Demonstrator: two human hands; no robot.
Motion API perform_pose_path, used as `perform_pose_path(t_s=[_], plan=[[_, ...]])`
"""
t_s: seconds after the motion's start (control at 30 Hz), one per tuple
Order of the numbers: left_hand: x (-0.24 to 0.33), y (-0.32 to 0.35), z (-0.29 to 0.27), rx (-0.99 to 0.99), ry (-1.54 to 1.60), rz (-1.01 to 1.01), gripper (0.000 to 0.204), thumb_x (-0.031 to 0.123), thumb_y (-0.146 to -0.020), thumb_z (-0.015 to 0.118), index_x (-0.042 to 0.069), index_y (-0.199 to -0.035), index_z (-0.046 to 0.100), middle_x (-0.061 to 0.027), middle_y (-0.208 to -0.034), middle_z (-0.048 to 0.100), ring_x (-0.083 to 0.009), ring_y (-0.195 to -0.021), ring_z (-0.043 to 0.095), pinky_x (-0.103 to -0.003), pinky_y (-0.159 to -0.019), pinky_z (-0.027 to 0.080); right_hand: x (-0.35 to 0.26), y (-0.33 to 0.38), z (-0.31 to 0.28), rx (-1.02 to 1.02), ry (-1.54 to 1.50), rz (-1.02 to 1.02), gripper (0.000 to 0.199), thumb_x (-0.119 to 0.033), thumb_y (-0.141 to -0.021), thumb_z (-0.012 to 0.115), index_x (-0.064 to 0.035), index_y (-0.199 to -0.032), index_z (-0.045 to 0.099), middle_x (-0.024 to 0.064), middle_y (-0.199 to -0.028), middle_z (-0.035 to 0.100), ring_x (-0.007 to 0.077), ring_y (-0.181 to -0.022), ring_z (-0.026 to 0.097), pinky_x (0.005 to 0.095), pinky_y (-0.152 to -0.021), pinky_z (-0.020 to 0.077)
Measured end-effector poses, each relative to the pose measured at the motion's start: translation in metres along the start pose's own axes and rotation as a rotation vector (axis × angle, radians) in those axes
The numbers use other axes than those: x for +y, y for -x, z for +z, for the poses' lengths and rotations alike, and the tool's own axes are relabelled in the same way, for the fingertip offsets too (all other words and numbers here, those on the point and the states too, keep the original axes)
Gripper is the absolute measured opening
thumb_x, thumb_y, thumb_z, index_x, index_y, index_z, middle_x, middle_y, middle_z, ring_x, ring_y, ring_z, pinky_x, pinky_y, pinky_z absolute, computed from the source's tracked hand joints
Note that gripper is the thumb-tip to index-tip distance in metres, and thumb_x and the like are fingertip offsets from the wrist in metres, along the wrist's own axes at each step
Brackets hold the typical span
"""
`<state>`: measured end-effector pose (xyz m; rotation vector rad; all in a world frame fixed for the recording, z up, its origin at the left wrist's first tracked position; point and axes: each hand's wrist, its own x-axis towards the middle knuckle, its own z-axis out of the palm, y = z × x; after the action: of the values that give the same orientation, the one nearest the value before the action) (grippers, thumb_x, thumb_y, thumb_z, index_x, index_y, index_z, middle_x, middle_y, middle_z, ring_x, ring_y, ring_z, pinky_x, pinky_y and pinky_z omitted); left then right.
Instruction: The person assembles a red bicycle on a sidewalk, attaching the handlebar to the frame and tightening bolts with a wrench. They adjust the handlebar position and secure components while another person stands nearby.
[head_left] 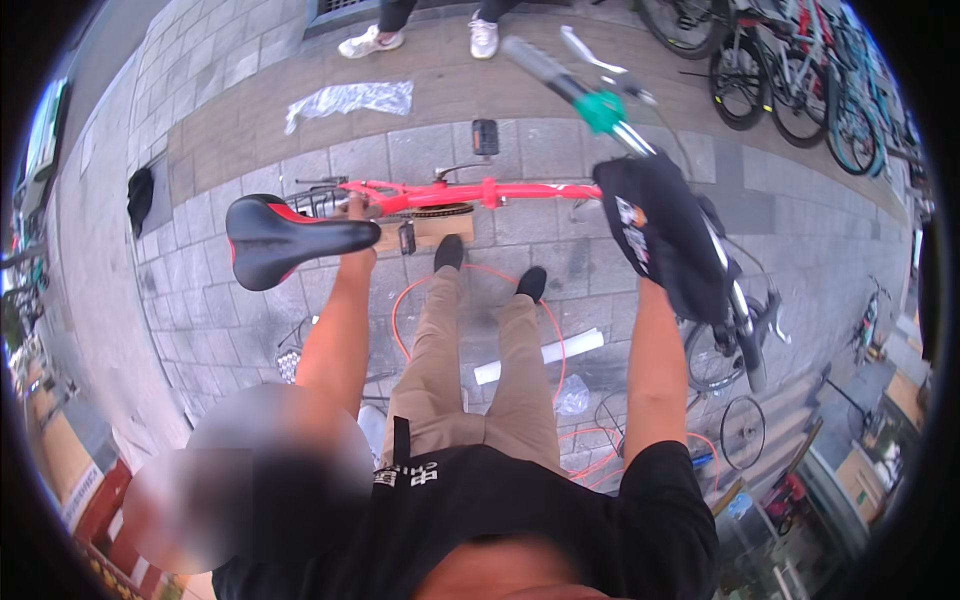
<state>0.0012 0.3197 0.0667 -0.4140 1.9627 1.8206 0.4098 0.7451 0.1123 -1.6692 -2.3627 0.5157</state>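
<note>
A red bicycle frame (480, 192) stands across the paving in front of me, with a black saddle (275, 238) at its left end. My left hand (354, 207) closes on the red frame just right of the saddle. My right forearm (652, 345) reaches up to the silver handlebar (735, 300). That hand is hidden under a black cloth (665, 235) draped over the bar. The handlebar's far end carries a grey grip (540, 62), a green clamp (601, 108) and a brake lever (590, 50). My black shoes (450, 252) stand just below the frame.
Another person's white sneakers (372, 42) stand at the top edge. A clear plastic sheet (350, 98) lies near them. Parked bicycles (780, 70) fill the top right. An orange cable loop (400, 300), a white tube (545, 357) and a loose wheel (742, 432) lie by my legs.
</note>
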Motion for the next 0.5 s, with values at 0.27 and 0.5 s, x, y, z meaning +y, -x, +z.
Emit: perform_pose_path(t_s=[0.27, 0.5], plan=[[0.013, -0.005, -0.011, -0.263, -0.09, -0.145, 0.048, 0.049, -0.101, 0.07, 0.006, -0.122, 0.061, -0.0078, -0.104, 0.071, -0.0161, -0.092, 0.061, -0.033, -0.078, 0.049, 0.064, 0.114, -0.164, -0.068, -1.503, 0.936, 0.033, -0.036, -0.105, 0.062, -0.0078, -0.12, 0.065, 0.0096, -0.116, 0.069, 0.0272, -0.1, 0.068, 0.0503, -0.096, 0.0535], [0.025, -0.013, -0.016, -0.325, -0.242, -0.326, 0.044, 0.059, -0.101, 0.066, 0.02, -0.121, 0.061, -0.0014, -0.129, 0.063, -0.0194, -0.114, 0.056, -0.047, -0.097, 0.047, -0.041, 0.073, -0.344, -0.224, -1.002, 0.415, 0.05, -0.046, -0.106, 0.058, -0.0008, -0.123, 0.069, 0.0108, -0.094, 0.072, 0.0233, -0.081, 0.07, 0.038, -0.073, 0.0578]])
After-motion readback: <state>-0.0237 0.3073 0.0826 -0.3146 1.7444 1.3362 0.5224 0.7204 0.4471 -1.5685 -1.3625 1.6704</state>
